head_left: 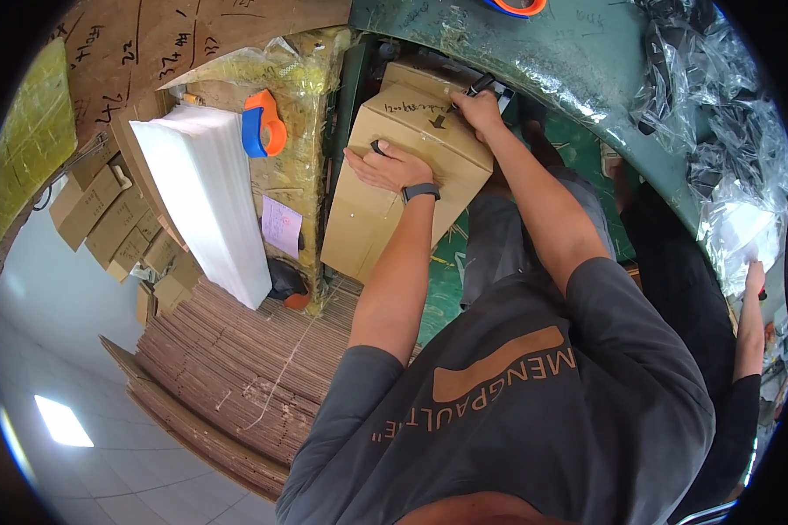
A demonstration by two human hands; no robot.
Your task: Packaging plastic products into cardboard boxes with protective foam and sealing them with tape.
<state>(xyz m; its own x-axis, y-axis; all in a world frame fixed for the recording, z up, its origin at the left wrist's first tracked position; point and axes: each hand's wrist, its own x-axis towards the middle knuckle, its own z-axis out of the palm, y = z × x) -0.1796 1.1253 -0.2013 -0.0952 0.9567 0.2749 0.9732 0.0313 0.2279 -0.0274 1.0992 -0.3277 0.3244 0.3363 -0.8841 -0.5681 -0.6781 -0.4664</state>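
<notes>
In the head view, a closed cardboard box point(411, 166) sits just above the centre of the frame, resting against the person's lap beside the green surface point(578, 52) that curves across the upper right. The left hand point(381, 166) lies flat on the box's top face, fingers spread narrow, a dark watch point(421, 192) on its wrist. The right hand point(480, 112) is at the box's upper right edge, closed around a black marker point(480, 86) whose tip seems to touch the cardboard, though the tip itself is hard to make out. At upper left, an orange-and-blue tape dispenser point(263, 124) sits next to a white stack of foam sheets point(206, 201). Flattened cartons point(236, 367) pile up at lower left. Crumpled clear plastic bags point(718, 131) fill the right side, where another person's hand point(754, 278) shows near the edge.
</notes>
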